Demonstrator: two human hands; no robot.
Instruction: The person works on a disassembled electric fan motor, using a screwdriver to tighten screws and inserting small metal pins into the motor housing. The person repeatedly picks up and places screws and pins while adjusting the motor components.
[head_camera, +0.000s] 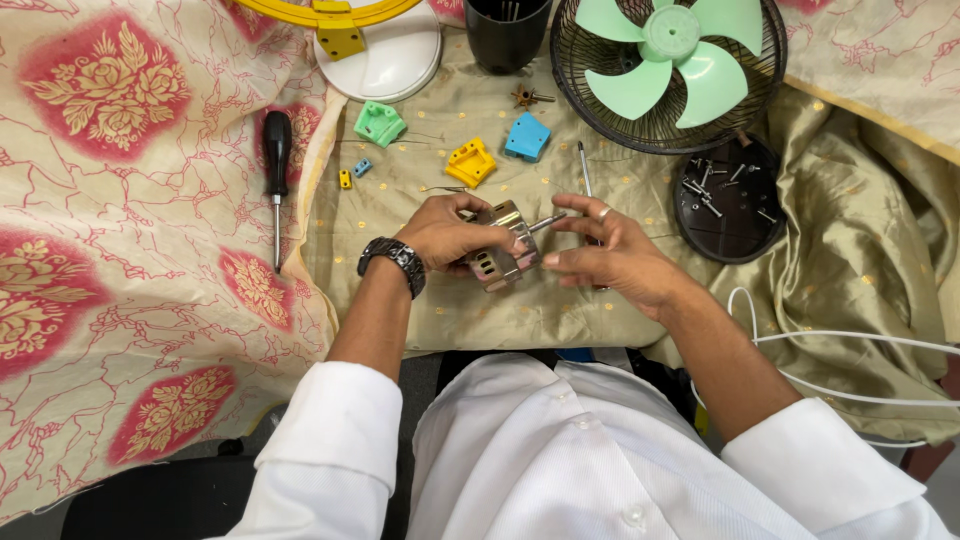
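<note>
Head view: both hands (530, 245) cup the metal fan motor (505, 247).

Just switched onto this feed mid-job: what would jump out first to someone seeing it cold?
The pale green fan blade in its black wire guard at top right stands out first. At centre, the left hand grips a small metal motor block, and the right hand touches its shaft end. Bright plastic parts lie above on the olive cloth: a yellow piece, a blue piece, a green piece; a black-handled screwdriver lies left.

Two screwdrivers (276, 160), one fan grille (665, 75), two yellow pieces (470, 162).
</note>
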